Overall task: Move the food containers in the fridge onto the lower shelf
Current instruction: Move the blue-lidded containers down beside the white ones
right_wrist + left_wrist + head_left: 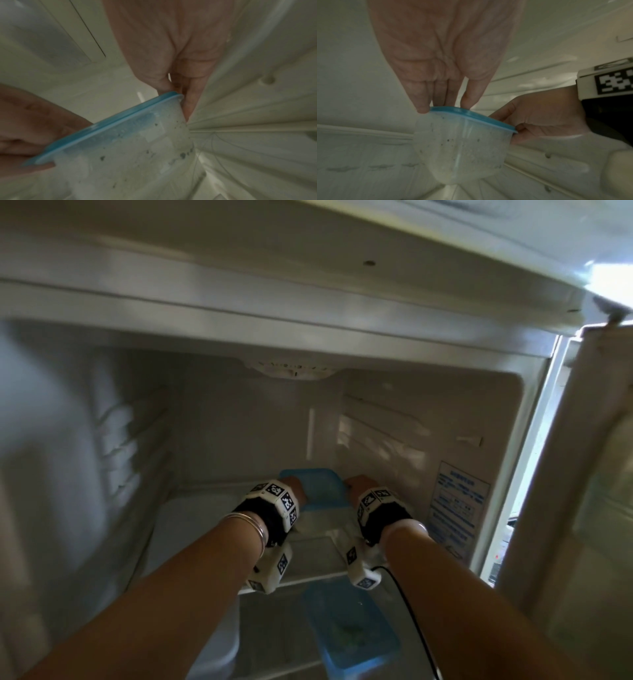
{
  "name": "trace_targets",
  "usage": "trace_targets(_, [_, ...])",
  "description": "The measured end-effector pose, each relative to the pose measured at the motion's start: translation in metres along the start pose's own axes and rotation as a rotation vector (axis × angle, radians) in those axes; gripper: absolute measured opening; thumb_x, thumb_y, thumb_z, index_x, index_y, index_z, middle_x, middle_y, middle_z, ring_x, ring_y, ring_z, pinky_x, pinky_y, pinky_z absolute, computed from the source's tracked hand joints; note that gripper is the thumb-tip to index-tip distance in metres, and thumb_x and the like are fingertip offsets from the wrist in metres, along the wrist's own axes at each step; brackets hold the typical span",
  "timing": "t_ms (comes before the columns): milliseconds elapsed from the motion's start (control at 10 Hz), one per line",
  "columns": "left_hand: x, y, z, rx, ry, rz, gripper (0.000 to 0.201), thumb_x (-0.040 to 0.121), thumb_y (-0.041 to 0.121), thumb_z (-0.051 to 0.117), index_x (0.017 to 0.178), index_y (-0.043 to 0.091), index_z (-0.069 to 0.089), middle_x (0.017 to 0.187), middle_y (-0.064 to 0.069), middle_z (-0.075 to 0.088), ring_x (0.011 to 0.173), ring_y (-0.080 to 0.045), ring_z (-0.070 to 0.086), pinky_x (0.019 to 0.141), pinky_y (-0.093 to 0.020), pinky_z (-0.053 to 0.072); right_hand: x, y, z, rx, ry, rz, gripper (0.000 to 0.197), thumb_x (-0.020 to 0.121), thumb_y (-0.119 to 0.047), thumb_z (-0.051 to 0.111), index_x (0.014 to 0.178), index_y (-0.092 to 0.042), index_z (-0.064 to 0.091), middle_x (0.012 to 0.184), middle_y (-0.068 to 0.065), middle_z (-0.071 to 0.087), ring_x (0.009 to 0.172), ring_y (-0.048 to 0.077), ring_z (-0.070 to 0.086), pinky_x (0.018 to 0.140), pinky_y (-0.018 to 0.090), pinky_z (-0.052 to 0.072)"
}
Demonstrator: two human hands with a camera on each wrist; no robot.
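A: Which step is in hand?

B: The pickup of the upper container [317, 489]. It sits toward the back right of the upper shelf [205, 501], and both hands are on it. The left hand [436, 54] has its fingers [423, 100] curled down onto the near corner of the blue lid [471, 117], thumb against the wall below the rim. The right hand [171, 47] pinches the opposite corner, its fingers [188, 102] clamped against the side under the lid edge.

A: Is it off the shelf yet?

B: That cannot be told. In the right wrist view it looks tilted, but that may be the camera's angle.

A: What does the next move call for?

B: Judging from the grip, a level lift, then drawing it forward past the shelf's front edge and down to the lower shelf [274, 642]. The wall is clear and speckled with crumbs or condensation inside, so the contents could shift if it tips. The lid is held only at 2 corners, so squeezing the body rather than the lid seems safer.

A: How many containers are there?

B: 2 blue-lidded ones in view: 1 in the hands, and 1, the lower container [352, 635], already on the lower shelf, right of centre. A white bin or drawer [219, 642] stands left of it. 2 hands, each wearing a marker-covered wrist rig [274, 501].
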State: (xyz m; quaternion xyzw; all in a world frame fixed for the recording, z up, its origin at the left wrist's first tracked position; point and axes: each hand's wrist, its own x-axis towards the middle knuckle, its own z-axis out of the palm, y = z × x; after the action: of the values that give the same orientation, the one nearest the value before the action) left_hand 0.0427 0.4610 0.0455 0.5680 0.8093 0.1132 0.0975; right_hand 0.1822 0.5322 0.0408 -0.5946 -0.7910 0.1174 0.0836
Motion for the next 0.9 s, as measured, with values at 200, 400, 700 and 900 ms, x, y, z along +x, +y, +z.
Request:
trace_targets(200, [0.087,-0.036,0.055,0.271,-0.09,0.095,0.044,0.086,0.038,0.051,0.123,0.017,0.059,0.133,-0.004,0.061,0.115,-0.024,0.062,0.097,-0.039,0.052,-0.035,0.003,-0.003,0.025,0.042,-0.008,0.034,0.085,-0.027,0.059,0.119,-0.019,0.064,0.124,0.009,0.064,0.114,0.03,0.061,0.099,0.04,0.048])
trace_targets(400, [-0.07,-0.013,0.001,-0.021,-0.029,0.095,0.038,0.095,0.018,0.046,0.129,0.006,0.056,0.135,-0.011,0.056,0.123,-0.026,0.055,0.101,-0.031,0.045,-0.072,0.003,0.001,-0.047,0.059,-0.013,0.039,0.075,-0.024,0.067,0.114,-0.022,0.064,0.112,0.003,0.069,0.103,0.029,0.066,0.092,0.04,0.053])
trace_targets(700, [-0.115,-0.012,-0.002,-0.139,-0.028,0.043,0.04,0.096,0.021,0.041,0.127,0.002,0.055,0.133,-0.014,0.057,0.123,-0.03,0.053,0.104,-0.034,0.042,-0.117,-0.001,-0.009,-0.013,-0.022,0.02,0.036,0.093,-0.027,0.049,0.126,-0.017,0.059,0.129,0.008,0.061,0.115,0.029,0.059,0.101,0.038,0.047])
trace_targets(900, [-0.132,-0.039,-0.015,-0.159,0.054,-0.021,0.039,0.097,0.023,0.042,0.131,0.007,0.052,0.138,-0.012,0.054,0.127,-0.029,0.05,0.106,-0.035,0.039,-0.147,-0.039,-0.013,0.157,0.1,-0.119,0.042,0.098,-0.016,0.039,0.139,-0.008,0.043,0.141,0.018,0.047,0.126,0.031,0.05,0.1,0.031,0.042])
